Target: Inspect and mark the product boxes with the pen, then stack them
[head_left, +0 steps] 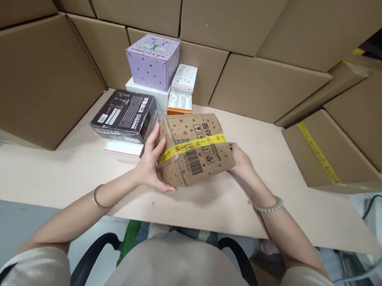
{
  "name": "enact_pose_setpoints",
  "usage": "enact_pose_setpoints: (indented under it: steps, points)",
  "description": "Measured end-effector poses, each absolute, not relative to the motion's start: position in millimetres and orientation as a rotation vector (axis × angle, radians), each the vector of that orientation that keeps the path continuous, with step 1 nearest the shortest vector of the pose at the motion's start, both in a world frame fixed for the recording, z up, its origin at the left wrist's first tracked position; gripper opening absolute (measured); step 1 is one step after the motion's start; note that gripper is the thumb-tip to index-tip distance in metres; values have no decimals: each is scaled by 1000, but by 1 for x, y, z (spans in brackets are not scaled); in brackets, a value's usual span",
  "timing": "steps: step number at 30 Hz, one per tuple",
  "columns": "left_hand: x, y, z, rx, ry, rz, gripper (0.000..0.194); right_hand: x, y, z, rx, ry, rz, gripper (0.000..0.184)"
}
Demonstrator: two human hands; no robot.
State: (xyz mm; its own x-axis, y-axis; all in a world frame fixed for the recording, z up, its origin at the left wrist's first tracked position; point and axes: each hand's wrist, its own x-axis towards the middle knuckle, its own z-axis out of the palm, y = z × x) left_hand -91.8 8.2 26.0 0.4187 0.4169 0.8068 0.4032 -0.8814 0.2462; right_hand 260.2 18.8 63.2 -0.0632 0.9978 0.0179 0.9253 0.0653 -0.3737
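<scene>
Between my two hands is a brown cardboard box (197, 150), tilted above the table. Yellow tape runs across it, and a barcode and printed symbols show on the side turned up to me. My left hand (150, 164) grips its left end, thumb and fingers spread round the edges. At the right end, my right hand (240, 161) holds the box from behind and below, so most of its fingers are hidden. Just behind the left hand lies a black box (124, 114) with white print, resting over a white box (123, 148).
At the back stands a purple box (152, 64) on a white box (149, 90). Beside it, a small white box (185, 77) sits above an orange-and-white box (180, 102). Large cartons (267, 87) wall in the pale table (61, 173); a taped carton (334, 153) stands right.
</scene>
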Motion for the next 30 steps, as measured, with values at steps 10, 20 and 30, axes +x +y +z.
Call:
enact_pose_setpoints:
  steps: [10,20,30]
  points:
    - [-89,7,28,2650,734,1514,158,279,-21,141,-1762,-1595,107,97]
    - [-87,8,27,2607,667,1566,160,225,-86,210,-1359,-1965,619,74]
    - [-92,14,8,2525,616,1563,161,210,-93,220,-1104,-2039,579,75]
